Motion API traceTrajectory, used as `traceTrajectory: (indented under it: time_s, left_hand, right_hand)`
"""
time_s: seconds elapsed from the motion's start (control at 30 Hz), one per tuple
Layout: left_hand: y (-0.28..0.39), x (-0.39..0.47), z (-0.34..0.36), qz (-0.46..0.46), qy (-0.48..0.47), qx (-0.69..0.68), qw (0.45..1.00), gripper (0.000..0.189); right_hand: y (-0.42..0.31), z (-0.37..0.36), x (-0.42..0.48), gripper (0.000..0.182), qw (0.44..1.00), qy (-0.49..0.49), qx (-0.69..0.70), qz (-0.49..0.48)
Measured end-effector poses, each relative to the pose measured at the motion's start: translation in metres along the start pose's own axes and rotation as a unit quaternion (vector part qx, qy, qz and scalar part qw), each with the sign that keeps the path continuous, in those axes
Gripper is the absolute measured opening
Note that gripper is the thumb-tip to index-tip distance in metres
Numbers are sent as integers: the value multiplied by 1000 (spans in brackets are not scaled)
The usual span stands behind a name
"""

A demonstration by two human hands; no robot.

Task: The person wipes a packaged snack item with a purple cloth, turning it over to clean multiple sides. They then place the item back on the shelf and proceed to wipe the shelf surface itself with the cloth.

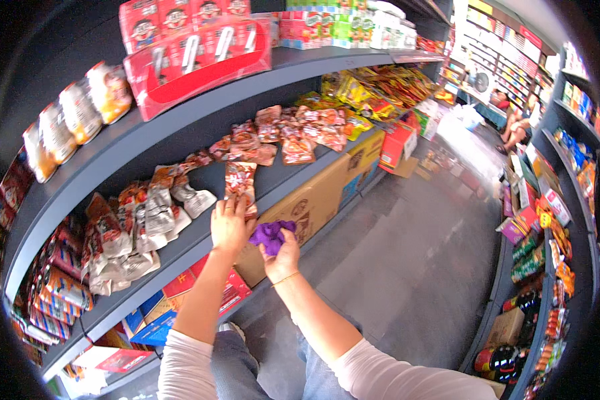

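My left hand (228, 226) reaches to the front edge of the middle shelf (275, 182). Its fingers lie on a reddish-brown snack packet (240, 176); whether they grip it is hidden. Just to the right, my right hand (283, 257) holds a crumpled purple cloth (272, 236) in front of the shelf edge. Behind the touched packet lie several similar snack packets (297, 147) in a loose heap. Left of my left hand is a pile of silver-backed pouches (157, 215), some turned over.
A red carton (200, 65) and bottles (80, 112) stand on the shelf above. Yellow snack bags (360, 95) fill the shelf's far end. Cardboard boxes (305, 205) sit below. Across the aisle floor (395, 255) stand stocked shelves (545, 260). A seated person (522, 117) is far back.
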State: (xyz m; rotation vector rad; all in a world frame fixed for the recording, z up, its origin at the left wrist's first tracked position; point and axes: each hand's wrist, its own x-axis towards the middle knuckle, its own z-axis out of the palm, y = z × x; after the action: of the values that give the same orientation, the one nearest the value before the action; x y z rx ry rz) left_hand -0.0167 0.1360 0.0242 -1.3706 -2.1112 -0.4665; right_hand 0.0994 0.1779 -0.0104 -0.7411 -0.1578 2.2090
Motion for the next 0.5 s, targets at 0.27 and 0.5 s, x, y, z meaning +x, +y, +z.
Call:
traceTrajectory:
  time_s: [0.27, 0.5]
  left_hand:
    - [24, -45, -45, -171, 124, -354, 911, 36]
    - [37, -73, -51, -390, 99, -774, 488, 28]
  right_hand:
    - [-8, -1, 7, 38, 944, -49, -135, -298]
    - [19, 7, -38, 53, 483, -251, -608, -578]
